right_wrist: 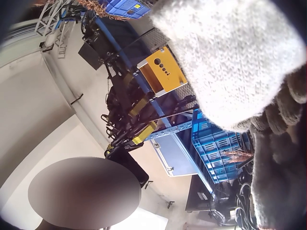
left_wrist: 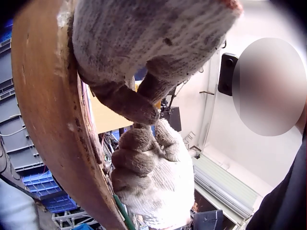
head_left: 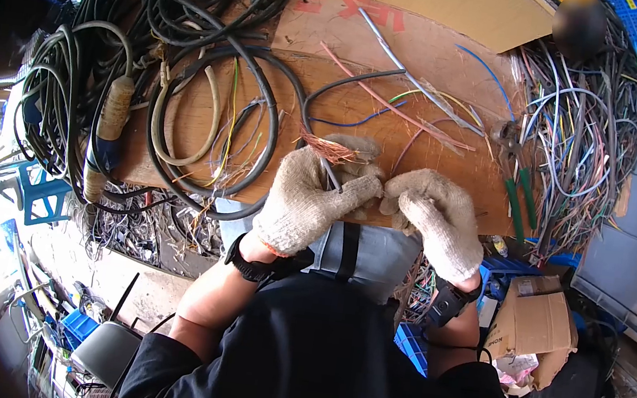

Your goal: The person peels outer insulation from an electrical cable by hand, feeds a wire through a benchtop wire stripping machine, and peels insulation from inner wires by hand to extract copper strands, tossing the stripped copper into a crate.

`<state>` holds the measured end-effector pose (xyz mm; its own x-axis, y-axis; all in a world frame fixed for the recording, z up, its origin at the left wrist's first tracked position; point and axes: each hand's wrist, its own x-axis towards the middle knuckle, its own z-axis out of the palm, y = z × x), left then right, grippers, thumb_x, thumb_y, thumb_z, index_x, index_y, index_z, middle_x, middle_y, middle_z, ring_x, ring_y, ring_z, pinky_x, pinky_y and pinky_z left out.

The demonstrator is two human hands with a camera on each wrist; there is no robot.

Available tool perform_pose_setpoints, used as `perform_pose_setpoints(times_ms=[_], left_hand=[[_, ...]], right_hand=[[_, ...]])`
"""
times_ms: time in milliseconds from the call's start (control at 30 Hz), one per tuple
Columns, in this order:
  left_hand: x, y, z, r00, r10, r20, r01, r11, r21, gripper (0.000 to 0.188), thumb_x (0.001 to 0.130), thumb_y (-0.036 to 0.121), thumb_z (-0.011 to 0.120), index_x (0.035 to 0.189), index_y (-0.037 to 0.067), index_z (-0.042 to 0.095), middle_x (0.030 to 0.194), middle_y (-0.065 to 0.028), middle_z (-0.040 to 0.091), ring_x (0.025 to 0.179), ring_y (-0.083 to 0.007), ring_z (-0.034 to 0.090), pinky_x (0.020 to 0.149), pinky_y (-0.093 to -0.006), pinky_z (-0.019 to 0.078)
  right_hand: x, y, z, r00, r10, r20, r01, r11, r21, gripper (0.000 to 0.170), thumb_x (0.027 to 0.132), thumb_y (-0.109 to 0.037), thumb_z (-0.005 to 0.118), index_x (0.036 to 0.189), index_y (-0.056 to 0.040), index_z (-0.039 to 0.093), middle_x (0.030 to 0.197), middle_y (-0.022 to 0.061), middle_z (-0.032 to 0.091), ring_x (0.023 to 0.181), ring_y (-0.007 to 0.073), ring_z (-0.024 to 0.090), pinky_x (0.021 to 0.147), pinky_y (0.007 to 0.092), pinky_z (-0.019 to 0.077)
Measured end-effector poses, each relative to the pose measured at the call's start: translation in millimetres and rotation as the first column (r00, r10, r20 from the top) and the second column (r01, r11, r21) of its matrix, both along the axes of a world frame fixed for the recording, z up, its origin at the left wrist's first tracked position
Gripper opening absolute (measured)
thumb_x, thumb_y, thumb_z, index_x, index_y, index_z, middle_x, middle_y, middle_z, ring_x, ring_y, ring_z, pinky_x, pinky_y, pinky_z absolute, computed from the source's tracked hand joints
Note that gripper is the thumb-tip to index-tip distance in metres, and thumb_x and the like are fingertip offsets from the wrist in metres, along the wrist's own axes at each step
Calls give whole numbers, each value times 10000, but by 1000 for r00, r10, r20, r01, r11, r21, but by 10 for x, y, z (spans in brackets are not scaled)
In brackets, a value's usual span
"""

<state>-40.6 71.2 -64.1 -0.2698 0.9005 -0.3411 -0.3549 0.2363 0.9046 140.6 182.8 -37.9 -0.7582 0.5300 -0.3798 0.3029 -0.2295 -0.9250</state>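
Both hands wear knitted off-white work gloves and meet near the bench's front edge in the head view. My left hand point(head_left: 306, 201) grips a bundle of bare copper strands point(head_left: 330, 149) and a short grey wire point(head_left: 332, 177) that runs under its thumb. My right hand point(head_left: 443, 218) is curled, thumb against forefinger, its tips right at the left fingertips. The left wrist view shows the left glove point(left_wrist: 148, 43) above and the right glove point(left_wrist: 158, 182) below, pinching at the same spot. What the right fingertips pinch is a thin wire end, mostly hidden by the gloves.
Green-handled pliers point(head_left: 520, 194) lie right of the hands, beside a big heap of thin wires point(head_left: 581, 136). Coiled black cables point(head_left: 60, 104) pile up at the left. Loose stripped wires, one a pink strand point(head_left: 394, 101), cross the wooden bench point(head_left: 450, 163). A cardboard box point(head_left: 537, 325) stands below right.
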Motion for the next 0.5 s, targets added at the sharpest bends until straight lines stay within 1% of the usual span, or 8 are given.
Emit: perform_pose_setpoints(times_ms=[100, 200, 333, 400, 433, 500], left_hand=[[-1, -4, -15, 999, -21, -38, 21, 1000, 10, 401, 931, 125, 732, 1267, -42, 592, 1017, -84, 736, 871, -104, 691, 746, -260, 573], [9, -13, -24, 1000, -1, 0, 1, 999, 32, 383, 943, 118, 714, 1271, -36, 589, 1015, -75, 728, 888, -105, 686, 768, -261, 567], [33, -21, -53, 1000, 17, -23, -16, 999, 45, 367, 950, 109, 701, 1269, -28, 583, 1008, -64, 716, 917, -111, 681, 801, -269, 561], [43, -32, -98, 998, 45, -33, -42, 995, 91, 354, 954, 95, 688, 1269, -19, 573, 1004, -57, 708, 924, -116, 678, 814, -274, 553], [42, -33, -99, 998, 45, -33, -42, 995, 91, 354, 954, 95, 688, 1269, -19, 573, 1004, -57, 708, 924, -116, 678, 814, -274, 553], [35, -36, -102, 1000, 26, 4, -26, 997, 74, 347, 951, 83, 682, 1264, -15, 570, 992, -54, 705, 909, -118, 678, 803, -275, 551]], right_hand=[[-14, -6, 8, 1000, -3, -8, 2, 1000, -16, 219, 993, -184, 609, 1128, -23, 670, 948, 17, 682, 819, 50, 554, 715, 229, 459], [-34, -9, 16, 1000, -2, 1, 2, 1000, -5, 216, 992, -177, 610, 1129, -20, 671, 952, 20, 684, 838, 57, 564, 738, 238, 468], [-39, 2, 26, 999, 11, 36, -11, 1000, 5, 216, 993, -174, 608, 1129, -17, 671, 957, 28, 686, 862, 68, 582, 758, 246, 480], [-36, 13, 21, 999, 31, 12, -31, 998, 59, 213, 995, -171, 604, 1126, -18, 672, 959, 36, 687, 878, 77, 595, 771, 248, 484], [-33, 9, 16, 999, 31, 12, -31, 998, 59, 213, 995, -171, 604, 1126, -18, 672, 959, 36, 687, 878, 77, 595, 771, 248, 484], [-29, -1, 5, 1000, -10, -13, 9, 1000, -29, 215, 995, -179, 604, 1123, -21, 675, 955, 40, 689, 885, 78, 598, 777, 246, 486]])
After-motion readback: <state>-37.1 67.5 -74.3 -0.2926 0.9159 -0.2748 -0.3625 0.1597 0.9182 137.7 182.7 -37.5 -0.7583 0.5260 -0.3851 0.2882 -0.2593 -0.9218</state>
